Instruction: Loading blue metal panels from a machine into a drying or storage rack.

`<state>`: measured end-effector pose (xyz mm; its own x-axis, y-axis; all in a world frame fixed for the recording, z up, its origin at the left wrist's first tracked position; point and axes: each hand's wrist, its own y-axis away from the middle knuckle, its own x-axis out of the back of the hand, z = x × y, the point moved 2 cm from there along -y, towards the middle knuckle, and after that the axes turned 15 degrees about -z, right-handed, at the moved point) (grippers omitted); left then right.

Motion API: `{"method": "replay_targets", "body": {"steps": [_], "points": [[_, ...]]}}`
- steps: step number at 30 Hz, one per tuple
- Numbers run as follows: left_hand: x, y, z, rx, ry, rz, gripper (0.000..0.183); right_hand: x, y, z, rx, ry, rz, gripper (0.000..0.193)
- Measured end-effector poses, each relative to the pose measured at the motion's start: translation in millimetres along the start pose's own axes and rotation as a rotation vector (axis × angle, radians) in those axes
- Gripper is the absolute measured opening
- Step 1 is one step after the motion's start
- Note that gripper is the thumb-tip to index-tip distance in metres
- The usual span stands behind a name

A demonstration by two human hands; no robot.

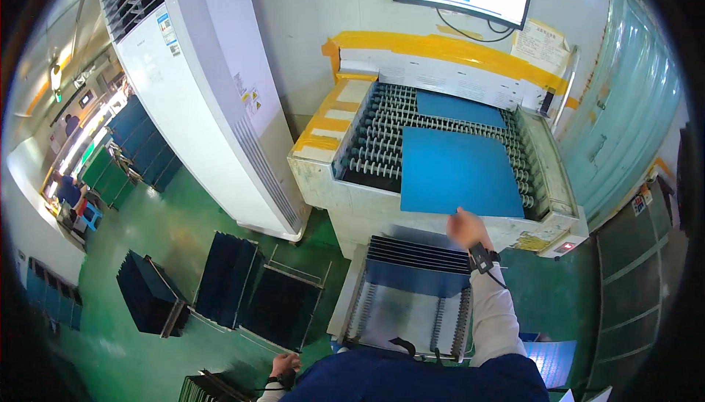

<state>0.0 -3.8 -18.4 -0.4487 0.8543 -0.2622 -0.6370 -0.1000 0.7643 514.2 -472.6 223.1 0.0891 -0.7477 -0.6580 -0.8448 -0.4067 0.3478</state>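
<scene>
Here, the right hand (468,229) is beside a blue panel (461,171).

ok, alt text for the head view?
A person's right hand is at the near edge of a flat, blue, rectangular panel on an off-white roller machine. Below, upright dark-blue panels stand in a pale, rectangular rack; the left hand is low at left.

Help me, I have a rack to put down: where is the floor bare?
Bare: green floor between the white air conditioner and the dark panel stacks; also between the right sleeve and the grey panels, below the roller machine. Crowded: around the slotted rack, with machine and stacks close by.
</scene>
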Motion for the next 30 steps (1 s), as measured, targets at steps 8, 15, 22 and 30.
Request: {"method": "replay_targets", "body": {"steps": [8, 15, 22, 30], "points": [[2, -1, -4, 0.002, 0.125, -0.042, 0.020, -9, -13, -2, -0.065, 0.025, 0.030, 0.028], [-7, 0, 5, 0.055, 0.070, 0.000, 0.021, -12, -10, 2, -0.001, -0.083, -0.060, 0.025], [1, -9, 2, 0.041, 0.018, 0.012, 0.025, -40, 2, -7, 0.045, -0.031, -0.114, 0.025], [-18, 6, 19, 0.042, -0.028, 0.017, 0.020, -48, 5, -14, 0.031, 0.080, -0.169, 0.029]]}}
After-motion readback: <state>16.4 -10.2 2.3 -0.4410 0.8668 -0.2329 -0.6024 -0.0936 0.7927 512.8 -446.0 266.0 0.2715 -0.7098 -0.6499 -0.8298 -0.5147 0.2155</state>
